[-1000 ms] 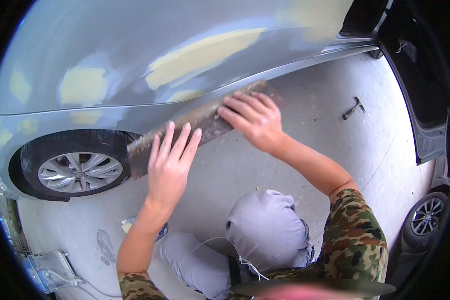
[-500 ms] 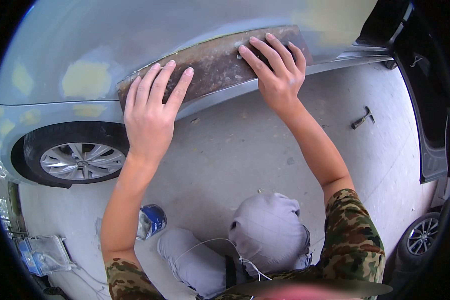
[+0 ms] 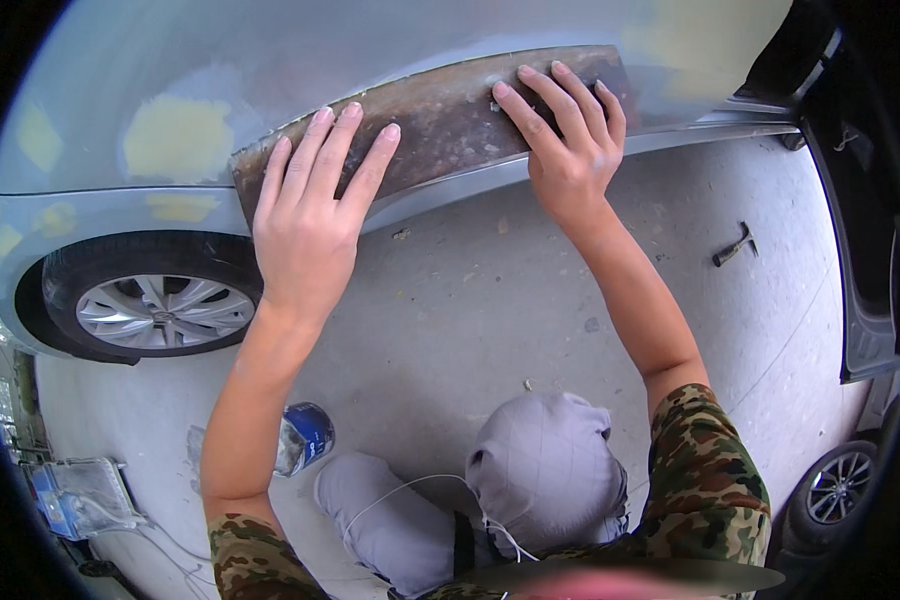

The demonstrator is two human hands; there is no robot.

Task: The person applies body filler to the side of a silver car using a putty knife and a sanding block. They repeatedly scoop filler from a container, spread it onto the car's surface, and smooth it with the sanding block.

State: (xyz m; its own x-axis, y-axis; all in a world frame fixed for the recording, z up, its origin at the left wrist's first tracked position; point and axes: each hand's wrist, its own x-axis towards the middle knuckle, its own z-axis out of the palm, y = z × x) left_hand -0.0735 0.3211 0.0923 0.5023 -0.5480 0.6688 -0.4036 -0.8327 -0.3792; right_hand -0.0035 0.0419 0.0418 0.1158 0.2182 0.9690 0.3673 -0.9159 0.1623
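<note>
While two hands (image 3: 308,240) (image 3: 577,165) (both spread) lie on one brown plate (image 3: 445,118) against one car (image 3: 320,50) — one hammer (image 3: 735,247) lies apart.

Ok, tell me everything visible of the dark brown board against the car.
The board is long and flat, dark brown with pale specks and stains; its material cannot be told. It lies against the grey car panel, above and right of the wheel, slanting up rightward, its upper edge arched in this view. The left grip and right grip lie splayed on its face.
</note>
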